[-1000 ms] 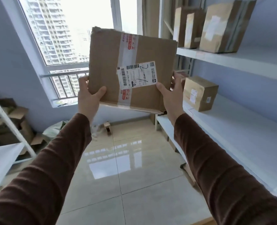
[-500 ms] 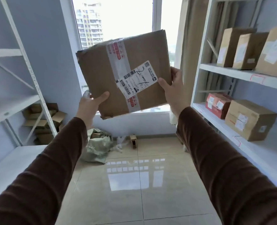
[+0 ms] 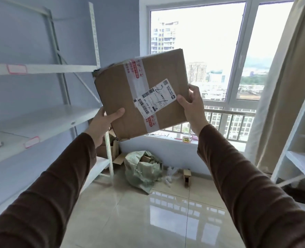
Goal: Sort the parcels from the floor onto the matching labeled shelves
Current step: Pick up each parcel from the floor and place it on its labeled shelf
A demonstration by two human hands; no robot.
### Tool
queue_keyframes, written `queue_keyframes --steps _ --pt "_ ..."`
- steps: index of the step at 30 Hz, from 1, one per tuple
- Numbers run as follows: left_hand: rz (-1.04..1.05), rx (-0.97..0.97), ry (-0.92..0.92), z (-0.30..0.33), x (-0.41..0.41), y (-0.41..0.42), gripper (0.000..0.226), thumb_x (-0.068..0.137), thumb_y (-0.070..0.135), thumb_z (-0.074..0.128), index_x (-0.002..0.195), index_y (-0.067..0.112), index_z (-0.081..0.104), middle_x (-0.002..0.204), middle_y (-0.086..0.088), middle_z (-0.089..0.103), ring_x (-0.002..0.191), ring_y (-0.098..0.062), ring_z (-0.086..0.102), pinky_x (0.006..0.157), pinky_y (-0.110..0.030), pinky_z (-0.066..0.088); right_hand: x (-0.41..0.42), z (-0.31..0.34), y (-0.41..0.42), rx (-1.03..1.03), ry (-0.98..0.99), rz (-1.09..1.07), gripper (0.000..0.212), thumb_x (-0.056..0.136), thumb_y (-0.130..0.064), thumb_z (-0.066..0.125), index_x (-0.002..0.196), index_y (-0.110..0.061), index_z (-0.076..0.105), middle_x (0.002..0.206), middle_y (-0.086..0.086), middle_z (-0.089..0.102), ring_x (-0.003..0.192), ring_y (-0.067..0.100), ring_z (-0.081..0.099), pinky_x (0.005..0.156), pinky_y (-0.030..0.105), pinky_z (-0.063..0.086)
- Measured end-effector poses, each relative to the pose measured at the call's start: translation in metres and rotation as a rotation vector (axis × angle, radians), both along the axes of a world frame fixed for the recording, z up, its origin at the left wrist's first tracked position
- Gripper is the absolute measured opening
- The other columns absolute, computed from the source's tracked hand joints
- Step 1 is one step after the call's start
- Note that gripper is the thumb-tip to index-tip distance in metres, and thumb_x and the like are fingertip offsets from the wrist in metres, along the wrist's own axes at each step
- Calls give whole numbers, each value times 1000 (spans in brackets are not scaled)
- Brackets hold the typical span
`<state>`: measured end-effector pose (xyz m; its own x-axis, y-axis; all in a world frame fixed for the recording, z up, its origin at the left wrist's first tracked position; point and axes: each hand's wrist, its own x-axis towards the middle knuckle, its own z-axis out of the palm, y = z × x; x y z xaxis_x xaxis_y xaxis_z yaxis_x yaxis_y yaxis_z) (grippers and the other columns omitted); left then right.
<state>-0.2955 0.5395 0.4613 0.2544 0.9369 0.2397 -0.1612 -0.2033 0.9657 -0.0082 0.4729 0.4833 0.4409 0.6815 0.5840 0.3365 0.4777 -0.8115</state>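
I hold a flat brown cardboard parcel [image 3: 158, 81] up in front of me, tilted, with red-printed tape and a white barcode label [image 3: 155, 99] facing me. My left hand [image 3: 102, 125] grips its lower left edge, thumb on the front. My right hand [image 3: 192, 106] grips its right edge, thumb by the label. A white shelf unit [image 3: 46, 115] with red-bordered labels [image 3: 16, 69] on its board edges stands at the left, close to the parcel's left corner.
A green sack [image 3: 142, 169] with boxes inside lies on the tiled floor under the window. Flattened cardboard [image 3: 112, 149] sits behind the left shelf post. A small box [image 3: 187, 174] stands on the floor. Another white shelf unit [image 3: 300, 154] and a curtain [image 3: 280, 97] are at the right.
My view has swung left, from the right shelves with parcels to the left shelf unit. The parcel moved with it, still held in both hands, and tilted further.
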Motion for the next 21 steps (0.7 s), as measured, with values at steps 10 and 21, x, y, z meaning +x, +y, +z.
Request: queue_keyframes --steps 10,21 --pt "204 -48 -56 -8 -95 71 67 87 46 77 143 31 43 130 7 67 116 -19 66 83 -38 55 -87 -5 133 -6 9 244 73 89 -37 69 156 -34 38 142 -6 62 124 17 64 100 48 57" --pt "236 -84 -352 25 -184 161 81 80 47 84 141 23 36 126 -10 68 111 -29 70 96 -54 57 -268 -7 244 -244 279 633 119 86 -41 81 161 -41 -12 168 4 28 151 27 32 122 59 21"
